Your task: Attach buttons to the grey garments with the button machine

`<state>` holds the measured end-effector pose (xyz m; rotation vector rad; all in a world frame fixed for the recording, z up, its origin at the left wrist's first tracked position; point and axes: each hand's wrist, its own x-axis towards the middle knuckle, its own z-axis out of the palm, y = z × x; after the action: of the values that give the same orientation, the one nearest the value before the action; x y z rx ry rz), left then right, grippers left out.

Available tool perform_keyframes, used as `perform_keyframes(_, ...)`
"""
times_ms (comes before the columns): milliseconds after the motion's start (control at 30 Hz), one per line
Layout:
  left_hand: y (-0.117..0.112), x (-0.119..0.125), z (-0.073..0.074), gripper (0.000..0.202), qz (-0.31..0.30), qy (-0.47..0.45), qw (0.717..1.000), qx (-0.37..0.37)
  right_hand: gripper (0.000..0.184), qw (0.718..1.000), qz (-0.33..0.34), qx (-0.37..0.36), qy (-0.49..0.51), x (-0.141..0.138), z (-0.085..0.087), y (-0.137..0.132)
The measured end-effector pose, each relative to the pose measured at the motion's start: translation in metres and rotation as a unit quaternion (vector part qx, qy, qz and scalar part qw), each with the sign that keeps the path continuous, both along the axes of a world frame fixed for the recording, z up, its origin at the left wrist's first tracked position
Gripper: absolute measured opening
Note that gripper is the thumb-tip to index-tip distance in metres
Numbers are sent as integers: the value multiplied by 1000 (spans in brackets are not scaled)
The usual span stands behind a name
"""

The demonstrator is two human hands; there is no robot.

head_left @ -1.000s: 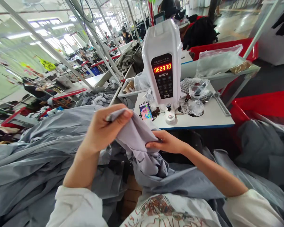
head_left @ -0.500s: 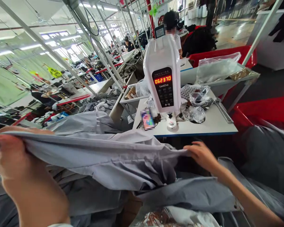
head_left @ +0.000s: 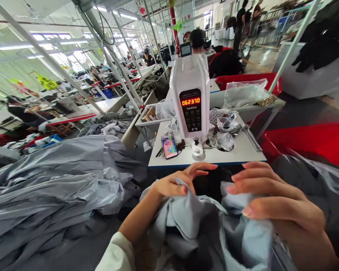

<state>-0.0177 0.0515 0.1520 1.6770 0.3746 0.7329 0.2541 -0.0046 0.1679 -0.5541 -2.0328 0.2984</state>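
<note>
Cloth (head_left: 190, 222) in a grey-blue bunch lies low between both hands, just in front of the desk (head_left: 240, 152), with the left hand (head_left: 172, 185) pinching one fold and the right hand (head_left: 279, 205) gripping the other.

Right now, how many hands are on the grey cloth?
2: the left hand pinches a fold of the grey cloth below the table edge; the right hand grips a bunch nearer the camera. None seem hidden.

Left hand (head_left: 176, 183), right hand (head_left: 274, 199) on garment (head_left: 192, 220)
</note>
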Motion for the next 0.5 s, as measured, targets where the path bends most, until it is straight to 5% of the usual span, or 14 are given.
perform_keyframes(100,2,37,11,59,-128,23,991,-1,23,1000,-20,-3,-19,-21,29,9)
perform_keyframes(167,7,51,24,58,-147,55,988,5,21,994,-101,-19,-18,-22,33,19)
perform_keyframes(267,15,60,39,52,-41,67,996,44,23,975,-213,-24,65,-15,27,21)
perform_keyframes(333,19,61,45,50,37,57,996,65,26,972,-224,-3,68,-12,23,11)
perform_keyframes(500,23,66,62,47,77,29,992,94,32,945,-286,88,-129,-15,26,-21)
